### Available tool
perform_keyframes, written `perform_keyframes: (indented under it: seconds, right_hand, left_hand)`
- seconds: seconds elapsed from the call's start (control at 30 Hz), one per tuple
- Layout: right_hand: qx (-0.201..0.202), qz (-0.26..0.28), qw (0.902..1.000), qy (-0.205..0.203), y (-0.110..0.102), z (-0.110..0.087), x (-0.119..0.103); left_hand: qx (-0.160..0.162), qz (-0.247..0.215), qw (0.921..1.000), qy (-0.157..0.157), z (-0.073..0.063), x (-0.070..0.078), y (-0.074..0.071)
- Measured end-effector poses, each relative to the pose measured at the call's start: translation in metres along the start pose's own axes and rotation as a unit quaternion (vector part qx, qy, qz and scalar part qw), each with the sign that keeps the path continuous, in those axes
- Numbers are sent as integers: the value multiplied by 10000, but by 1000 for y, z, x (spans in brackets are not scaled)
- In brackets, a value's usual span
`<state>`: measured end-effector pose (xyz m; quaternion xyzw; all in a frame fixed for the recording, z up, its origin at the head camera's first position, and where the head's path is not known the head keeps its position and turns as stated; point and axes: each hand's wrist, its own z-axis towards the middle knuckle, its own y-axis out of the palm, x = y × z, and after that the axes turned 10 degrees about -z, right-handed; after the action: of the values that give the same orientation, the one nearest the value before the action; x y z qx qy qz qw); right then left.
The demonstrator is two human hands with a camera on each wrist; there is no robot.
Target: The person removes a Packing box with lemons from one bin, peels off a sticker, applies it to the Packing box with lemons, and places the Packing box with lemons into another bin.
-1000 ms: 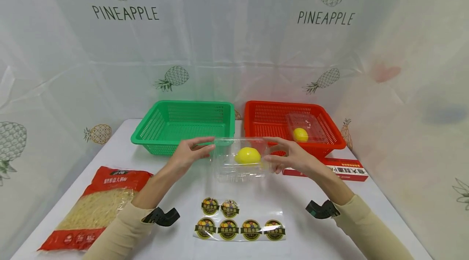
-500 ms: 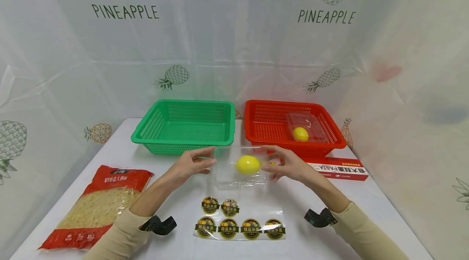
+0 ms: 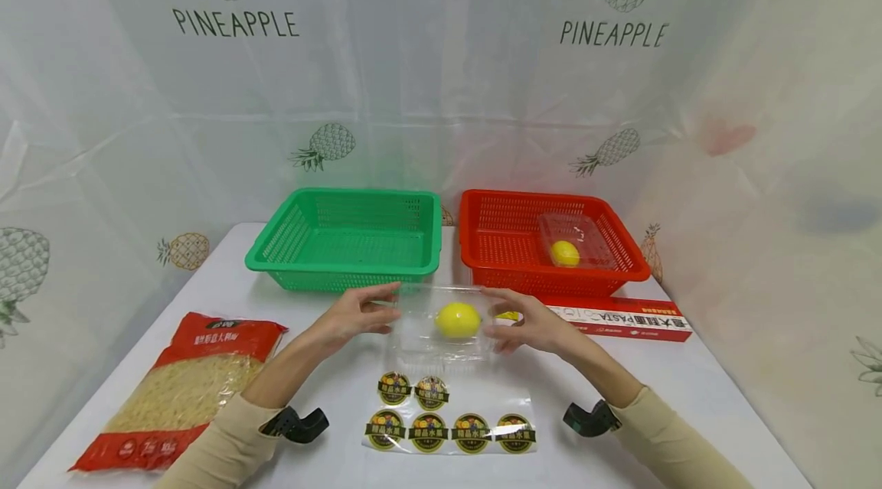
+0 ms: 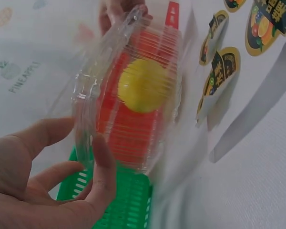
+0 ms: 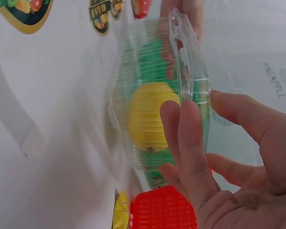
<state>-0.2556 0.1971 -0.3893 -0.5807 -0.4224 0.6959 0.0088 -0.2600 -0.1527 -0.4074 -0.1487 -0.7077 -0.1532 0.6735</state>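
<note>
Between both hands is a clear plastic clamshell box (image 3: 416,334) with a yellow lemon (image 3: 458,320) inside it. The left hand (image 3: 354,316) grips the box's left end, thumb and fingers at its rim, as the left wrist view shows. At the opposite end, the right hand (image 3: 534,323) holds the rim between thumb and fingers. The lid looks closed over the lemon (image 5: 150,117). Whether the box's bottom touches the table cannot be told. Nearer the person lies a transparent sheet with several round fruit stickers (image 3: 429,432).
Behind the hands stand a green basket (image 3: 351,272) and a red basket (image 3: 544,277); the red one holds another clear box with a lemon (image 3: 566,253). A red pasta box (image 3: 641,321) lies at right, a red-and-clear pasta bag (image 3: 182,389) at left. A yellow packet (image 5: 120,210) is partly hidden.
Both hands have brought the box down and toward the person, from in front of the baskets' lower edges to just behind the stickers. It has shifted slightly left.
</note>
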Motion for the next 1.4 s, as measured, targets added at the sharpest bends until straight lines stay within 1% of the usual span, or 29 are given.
perform_keyframes:
  seconds: [0.2, 0.43, 0.97, 1.07, 1.4]
  right_hand:
    - [-88, 33, 9999, -102, 3, 3, 4]
    - [-148, 82, 9999, 0, 5, 5, 9]
    - [-226, -16, 9997, 119, 3, 4, 9]
    - [-222, -5, 9997, 120, 2, 4, 9]
    - [-246, -99, 9996, 102, 0, 6, 8]
  left_hand:
    - [-48, 43, 10000, 40, 1, -7, -4]
    - [-98, 93, 9999, 81, 4, -12, -4]
    - [-141, 196, 9997, -8, 4, -14, -2]
    - [-163, 197, 9997, 23, 5, -15, -2]
    - [-206, 164, 9997, 9, 4, -12, -3]
